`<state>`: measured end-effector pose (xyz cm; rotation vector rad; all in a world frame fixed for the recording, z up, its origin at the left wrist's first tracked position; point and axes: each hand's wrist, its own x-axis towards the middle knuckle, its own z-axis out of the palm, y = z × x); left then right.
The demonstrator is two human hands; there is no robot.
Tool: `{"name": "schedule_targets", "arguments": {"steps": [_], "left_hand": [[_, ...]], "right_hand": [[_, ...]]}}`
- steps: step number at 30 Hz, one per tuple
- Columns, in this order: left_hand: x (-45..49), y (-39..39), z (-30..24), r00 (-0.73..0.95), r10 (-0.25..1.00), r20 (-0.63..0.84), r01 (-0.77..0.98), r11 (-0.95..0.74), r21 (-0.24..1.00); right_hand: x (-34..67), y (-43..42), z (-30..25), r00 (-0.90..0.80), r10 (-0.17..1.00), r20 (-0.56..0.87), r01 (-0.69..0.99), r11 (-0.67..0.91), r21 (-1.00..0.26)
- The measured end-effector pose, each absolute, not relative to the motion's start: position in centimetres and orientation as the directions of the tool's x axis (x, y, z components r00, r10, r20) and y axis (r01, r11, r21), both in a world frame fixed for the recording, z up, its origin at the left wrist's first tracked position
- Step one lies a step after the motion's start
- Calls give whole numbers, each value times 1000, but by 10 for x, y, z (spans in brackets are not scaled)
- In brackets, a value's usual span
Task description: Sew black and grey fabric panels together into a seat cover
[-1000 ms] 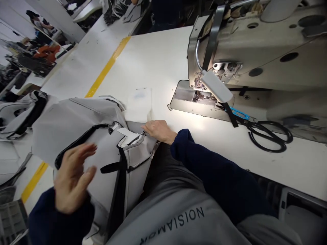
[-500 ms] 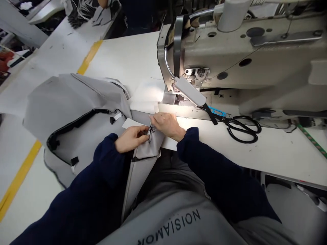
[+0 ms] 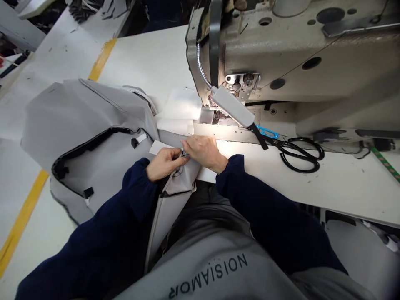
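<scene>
A grey leather-like sewn cover [image 3: 109, 158] with black-edged seams spreads over the table on my left, and one corner hangs down towards my lap. My left hand [image 3: 165, 162] pinches that corner, thumb and forefinger closed on its edge. Close against it, my right hand [image 3: 203, 152] is closed too, its fingertips on the same spot of the cover. A little dark thread shows by the fingertips; the exact point they grip is mostly hidden. A white slip [image 3: 157, 146] sticks out beside my left hand.
Ahead to the right stands a sewing machine [image 3: 275, 54] with a lit lamp [image 3: 233, 106]. Black scissors [image 3: 300, 155] and a blue clip-like piece [image 3: 267, 132] lie before it. Yellow tape [image 3: 23, 221] marks the white table [image 3: 146, 54]. Grey pieces [image 3: 114, 8] lie at the back.
My left hand has come up and right, closer to my right hand. The tangle of black thread between them is now largely covered. The whole view has shifted slightly.
</scene>
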<state>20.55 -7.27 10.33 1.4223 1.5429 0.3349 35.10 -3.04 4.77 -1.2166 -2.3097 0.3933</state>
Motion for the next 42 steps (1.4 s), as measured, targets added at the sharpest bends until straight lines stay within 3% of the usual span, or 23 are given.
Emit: {"name": "schedule_targets", "arguments": {"steps": [9,15,21,25,29,31,35,38,42], "left_hand": [[193,-74,100,240,844,-480,410,360,838],[191,-72,99,263,877,-402,378,289,879],[198,-38,102,221,966,-137,548,-7,836],[205,-12,111,424,871,-249,702,-143,698],[205,9,120,413,812,-413,772,-72,631],[207,17,119,416,829,-375,805,-143,575],[219,25,102,534,821,-200,819,-444,363],[230,23,85,507,826,-249,856,-448,258],[240,13,72,418,866,-275,905,-368,215]], "right_hand": [[350,-29,39,-429,811,398,648,584,-490],[352,-25,33,-353,794,496,596,599,-535],[371,-12,26,-190,788,585,431,602,-672],[392,-19,14,-192,806,560,422,583,-695],[406,-36,13,-361,726,586,449,686,-573],[407,-42,16,-421,687,593,489,722,-490],[410,-45,17,-471,659,587,592,729,-344],[419,-42,15,-541,642,544,634,736,-238],[434,-40,10,-635,610,474,609,772,-179]]}}
